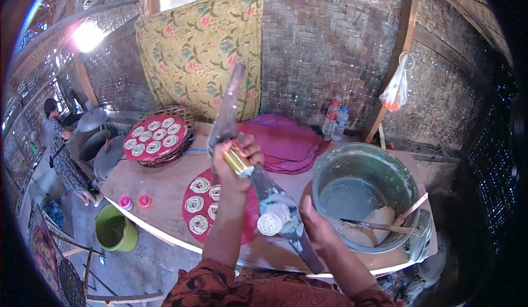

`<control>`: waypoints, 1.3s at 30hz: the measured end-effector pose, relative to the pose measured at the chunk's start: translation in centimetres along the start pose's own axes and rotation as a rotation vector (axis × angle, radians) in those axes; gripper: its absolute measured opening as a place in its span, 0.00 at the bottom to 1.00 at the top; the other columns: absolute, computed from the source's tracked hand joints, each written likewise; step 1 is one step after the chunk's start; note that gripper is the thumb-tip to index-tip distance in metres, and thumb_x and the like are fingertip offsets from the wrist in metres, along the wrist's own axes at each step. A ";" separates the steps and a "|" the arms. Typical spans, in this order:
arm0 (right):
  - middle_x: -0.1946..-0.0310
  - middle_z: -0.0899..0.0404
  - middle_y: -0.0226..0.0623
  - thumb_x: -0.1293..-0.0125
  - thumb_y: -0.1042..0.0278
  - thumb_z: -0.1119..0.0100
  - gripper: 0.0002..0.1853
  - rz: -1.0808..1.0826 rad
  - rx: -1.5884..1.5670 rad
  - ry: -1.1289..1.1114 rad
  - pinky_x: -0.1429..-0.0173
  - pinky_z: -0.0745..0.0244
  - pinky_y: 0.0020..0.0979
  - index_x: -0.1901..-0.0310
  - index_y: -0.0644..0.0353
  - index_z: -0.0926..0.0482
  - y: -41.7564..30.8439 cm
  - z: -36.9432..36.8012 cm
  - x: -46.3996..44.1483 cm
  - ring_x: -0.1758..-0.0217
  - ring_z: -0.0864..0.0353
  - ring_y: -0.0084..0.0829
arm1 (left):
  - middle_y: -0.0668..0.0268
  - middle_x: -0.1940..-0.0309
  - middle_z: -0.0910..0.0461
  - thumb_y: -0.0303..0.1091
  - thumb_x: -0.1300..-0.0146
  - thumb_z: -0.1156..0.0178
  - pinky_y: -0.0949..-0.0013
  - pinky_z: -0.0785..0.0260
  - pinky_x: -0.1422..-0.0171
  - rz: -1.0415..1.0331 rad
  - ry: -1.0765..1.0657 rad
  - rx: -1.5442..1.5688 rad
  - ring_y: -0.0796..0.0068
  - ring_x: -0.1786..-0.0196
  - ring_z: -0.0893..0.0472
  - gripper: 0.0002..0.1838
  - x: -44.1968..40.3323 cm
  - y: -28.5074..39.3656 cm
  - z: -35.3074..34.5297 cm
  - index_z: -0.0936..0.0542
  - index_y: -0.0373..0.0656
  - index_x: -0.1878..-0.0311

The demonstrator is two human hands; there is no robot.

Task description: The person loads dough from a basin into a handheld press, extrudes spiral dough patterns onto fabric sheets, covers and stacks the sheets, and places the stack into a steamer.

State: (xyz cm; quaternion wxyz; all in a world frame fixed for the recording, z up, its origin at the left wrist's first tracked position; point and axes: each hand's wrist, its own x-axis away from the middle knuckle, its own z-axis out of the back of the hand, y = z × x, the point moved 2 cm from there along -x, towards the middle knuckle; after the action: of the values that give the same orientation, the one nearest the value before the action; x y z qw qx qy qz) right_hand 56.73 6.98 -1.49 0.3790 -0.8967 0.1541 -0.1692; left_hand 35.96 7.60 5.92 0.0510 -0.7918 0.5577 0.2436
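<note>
My left hand point(236, 161) is closed around the brass cylinder point(237, 162) of a wooden dough press. One worn wooden arm point(228, 106) of the press points up and away. Its other, dough-smeared board point(300, 241) slants down to the right, with a whitish round plunger point(271, 222) sticking up from it. At the right edge of that board is my right hand point(324, 230), its fingers mostly hidden behind the wood. Below the press, coils of pale noodle-like dough point(194, 203) lie on a round red mat point(190, 219), partly covered by my left forearm.
A large green basin point(360, 153) at right holds dough point(379, 219) and wooden-handled tools. Stacked red mats point(286, 142) lie behind; another mat with dough coils point(155, 136) sits at left. Two bottles point(335, 121) stand at the back. A person point(66, 147) stands far left, near a green bucket point(115, 228).
</note>
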 end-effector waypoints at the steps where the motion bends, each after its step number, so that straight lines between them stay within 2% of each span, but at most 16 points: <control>1: 0.59 0.22 0.42 0.35 0.32 0.66 0.38 0.001 -0.113 -0.011 0.66 0.26 0.34 0.42 0.62 0.33 0.5 -1.7 -1.4 0.66 0.23 0.36 | 0.72 0.76 0.35 0.36 0.50 0.44 0.72 0.40 0.69 0.039 0.017 0.113 0.79 0.74 0.33 0.10 0.3 -0.3 1.0 0.31 0.45 0.66; 3: 0.73 0.23 0.41 0.39 0.29 0.61 0.39 -0.100 -0.361 -0.125 0.89 0.40 0.25 0.49 0.64 0.30 1.7 -3.2 -3.4 0.89 0.35 0.27 | 0.72 0.74 0.32 0.35 0.48 0.45 0.71 0.38 0.68 0.064 0.029 0.235 0.77 0.72 0.30 0.10 1.0 0.8 2.3 0.29 0.43 0.63; 6: 0.76 0.25 0.40 0.39 0.34 0.57 0.34 -0.153 -0.473 -0.174 0.88 0.43 0.23 0.55 0.64 0.28 1.7 -2.5 -5.2 0.88 0.36 0.22 | 0.63 0.56 0.23 0.27 0.41 0.47 0.64 0.30 0.49 -0.115 0.418 -0.645 0.70 0.53 0.23 0.14 2.9 6.7 7.9 0.27 0.40 0.51; 8: 0.76 0.26 0.40 0.40 0.39 0.55 0.31 0.043 -0.177 -0.075 0.87 0.42 0.23 0.54 0.65 0.27 -0.8 -3.0 -5.2 0.87 0.35 0.22 | 0.62 0.52 0.24 0.30 0.42 0.44 0.66 0.33 0.41 -0.117 0.566 -1.401 0.70 0.47 0.25 0.19 6.0 10.8 7.9 0.29 0.39 0.46; 11: 0.78 0.27 0.38 0.41 0.42 0.50 0.34 0.279 0.105 0.136 0.86 0.41 0.22 0.46 0.67 0.33 -3.2 -7.2 -6.4 0.86 0.35 0.21 | 0.61 0.50 0.25 0.30 0.43 0.42 0.66 0.35 0.39 0.104 0.210 -1.348 0.69 0.45 0.26 0.21 7.8 13.5 6.1 0.29 0.39 0.45; 14: 0.65 0.27 0.43 0.46 0.42 0.44 0.38 0.631 0.768 0.284 0.77 0.29 0.28 0.44 0.68 0.40 -4.8 -13.2 -7.9 0.75 0.25 0.28 | 0.60 0.48 0.26 0.31 0.44 0.41 0.66 0.36 0.37 0.341 0.022 -1.323 0.68 0.44 0.26 0.23 8.9 15.0 4.6 0.30 0.38 0.44; 16: 0.57 0.28 0.46 0.49 0.51 0.37 0.42 0.787 1.369 0.122 0.58 0.26 0.33 0.41 0.67 0.45 -3.9 -15.2 -9.0 0.59 0.23 0.33 | 0.60 0.46 0.26 0.32 0.44 0.39 0.66 0.38 0.36 0.457 -0.040 -1.290 0.67 0.43 0.27 0.24 10.3 16.3 4.5 0.30 0.38 0.44; 17: 0.48 0.31 0.59 0.48 0.51 0.35 0.46 0.573 1.435 0.107 0.48 0.27 0.42 0.36 0.68 0.50 -3.7 -16.1 -8.5 0.53 0.21 0.49 | 0.60 0.46 0.27 0.32 0.45 0.39 0.66 0.38 0.36 0.512 -0.061 -1.267 0.67 0.42 0.27 0.24 10.9 16.9 4.8 0.30 0.38 0.44; 21: 0.47 0.31 0.58 0.49 0.50 0.34 0.46 0.530 1.639 -0.097 0.46 0.27 0.42 0.36 0.66 0.47 -3.1 -20.1 -9.0 0.50 0.23 0.52 | 0.59 0.65 0.22 0.39 0.48 0.36 0.64 0.30 0.55 0.692 -0.445 -1.605 0.65 0.60 0.20 0.22 12.4 16.2 5.4 0.26 0.46 0.50; 24: 0.47 0.31 0.58 0.50 0.49 0.33 0.46 0.264 1.531 -0.056 0.45 0.28 0.42 0.36 0.66 0.47 -0.5 -19.7 -9.2 0.49 0.24 0.52 | 0.57 0.72 0.24 0.41 0.49 0.36 0.63 0.31 0.61 0.577 -0.583 -1.526 0.62 0.66 0.22 0.21 13.3 15.4 5.4 0.26 0.47 0.52; 30: 0.46 0.31 0.55 0.51 0.47 0.32 0.51 0.219 1.519 0.073 0.40 0.33 0.39 0.34 0.65 0.50 2.3 -16.8 -12.0 0.45 0.26 0.49 | 0.52 0.72 0.27 0.43 0.47 0.39 0.58 0.34 0.63 0.668 -0.616 -1.396 0.51 0.70 0.27 0.20 13.5 14.7 9.6 0.28 0.44 0.54; 32: 0.42 0.34 0.52 0.52 0.49 0.30 0.55 0.244 1.244 0.076 0.36 0.38 0.38 0.32 0.66 0.56 1.8 -14.7 -13.4 0.41 0.30 0.46 | 0.53 0.69 0.23 0.40 0.47 0.38 0.59 0.31 0.54 0.557 -0.590 -1.682 0.56 0.61 0.23 0.17 11.8 16.3 9.8 0.25 0.38 0.59; 33: 0.42 0.34 0.52 0.52 0.48 0.31 0.55 0.207 1.048 0.059 0.36 0.38 0.38 0.32 0.66 0.56 1.3 -13.7 -13.8 0.41 0.30 0.46 | 0.51 0.59 0.24 0.44 0.49 0.35 0.59 0.33 0.47 0.822 -0.659 -1.452 0.56 0.54 0.24 0.23 10.7 15.2 12.2 0.25 0.37 0.57; 36: 0.42 0.34 0.53 0.51 0.46 0.34 0.54 0.006 0.488 -0.077 0.37 0.37 0.40 0.32 0.65 0.55 3.1 -10.3 -14.0 0.42 0.29 0.46 | 0.50 0.44 0.31 0.51 0.52 0.32 0.63 0.40 0.36 0.812 -0.580 -1.404 0.56 0.42 0.31 0.35 7.0 20.3 10.9 0.29 0.38 0.46; 37: 0.42 0.34 0.53 0.51 0.45 0.35 0.54 -0.064 0.355 -0.112 0.37 0.37 0.41 0.32 0.65 0.55 4.4 -9.2 -14.0 0.42 0.29 0.45 | 0.53 0.34 0.41 0.53 0.55 0.30 0.67 0.49 0.29 0.585 -0.707 -1.469 0.56 0.34 0.40 0.46 6.0 20.5 12.6 0.38 0.38 0.36; 39: 0.43 0.34 0.53 0.51 0.44 0.37 0.53 -0.163 0.168 -0.141 0.37 0.37 0.42 0.32 0.65 0.54 6.0 -7.5 -14.5 0.42 0.29 0.45 | 0.56 0.31 0.49 0.50 0.50 0.33 0.61 0.50 0.29 0.591 -0.314 -1.007 0.55 0.33 0.42 0.51 0.7 22.8 8.5 0.53 0.45 0.30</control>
State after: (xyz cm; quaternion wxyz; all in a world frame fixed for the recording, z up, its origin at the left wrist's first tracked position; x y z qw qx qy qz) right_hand 39.70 4.16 -3.67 0.4476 -0.8810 0.0388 -0.1484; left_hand 12.67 1.45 2.52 -0.3184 -0.4845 0.5560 0.5956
